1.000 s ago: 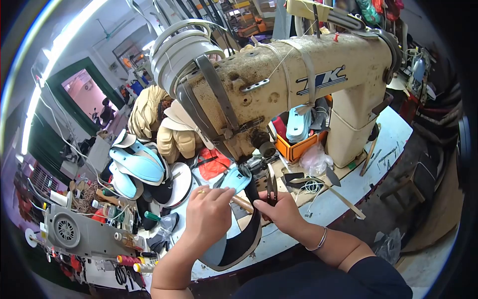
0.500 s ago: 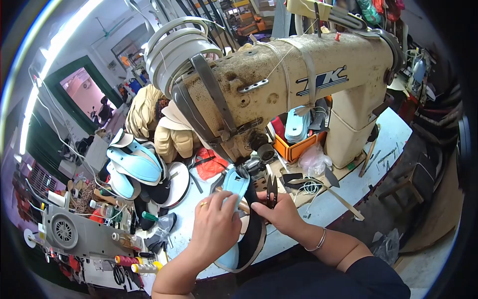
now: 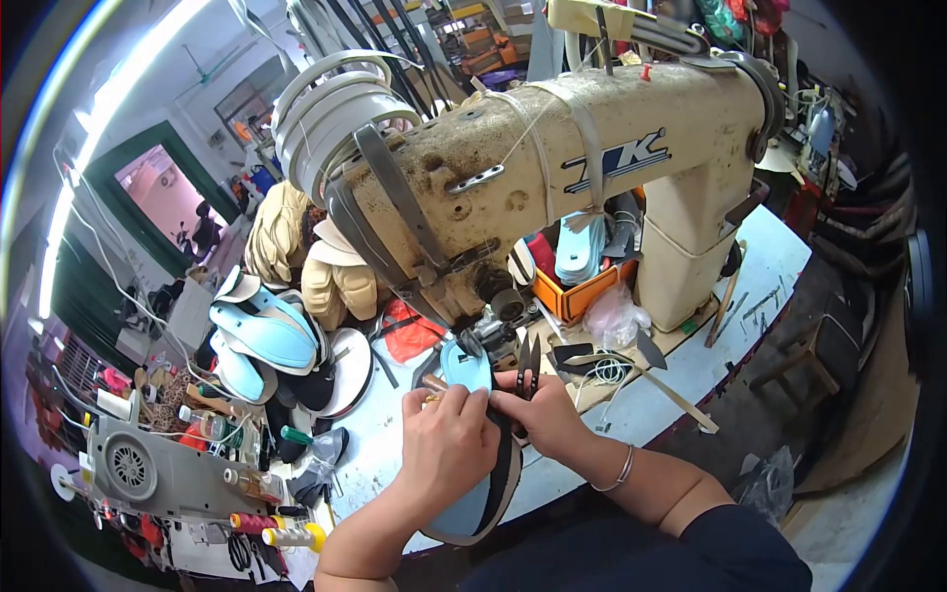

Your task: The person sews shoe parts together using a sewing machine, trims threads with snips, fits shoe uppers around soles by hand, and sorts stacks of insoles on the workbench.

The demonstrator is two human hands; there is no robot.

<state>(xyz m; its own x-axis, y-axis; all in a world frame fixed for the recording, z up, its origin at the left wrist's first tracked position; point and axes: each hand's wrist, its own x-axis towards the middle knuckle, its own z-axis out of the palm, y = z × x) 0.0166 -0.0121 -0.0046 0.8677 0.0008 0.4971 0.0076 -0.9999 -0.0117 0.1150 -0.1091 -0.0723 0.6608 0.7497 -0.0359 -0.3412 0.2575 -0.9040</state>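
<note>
A light blue insole-shaped shoe piece (image 3: 467,367) with a dark band along its side lies under the needle end of the sewing machine (image 3: 552,148). My left hand (image 3: 449,439) is closed on its near part, hiding its middle. In my right hand (image 3: 541,414) is a pair of small black scissors (image 3: 529,360), blades pointing up and slightly apart. That hand's thumb and fingers meet the right edge of the shoe piece, close to my left fingertips. Whether they also pinch it, I cannot tell.
Stacked blue shoe pieces (image 3: 266,326) and beige padded pieces (image 3: 335,281) stand at left. An orange box (image 3: 582,296) sits behind the machine's head. Coiled white cord (image 3: 612,370) and a loose blade lie at right. Thread spools (image 3: 291,536) stand front left.
My left hand has shifted right, and its fingers are now right beside my right hand at the shoe piece's edge. The scissors have moved slightly left. The camera view has shifted a little.
</note>
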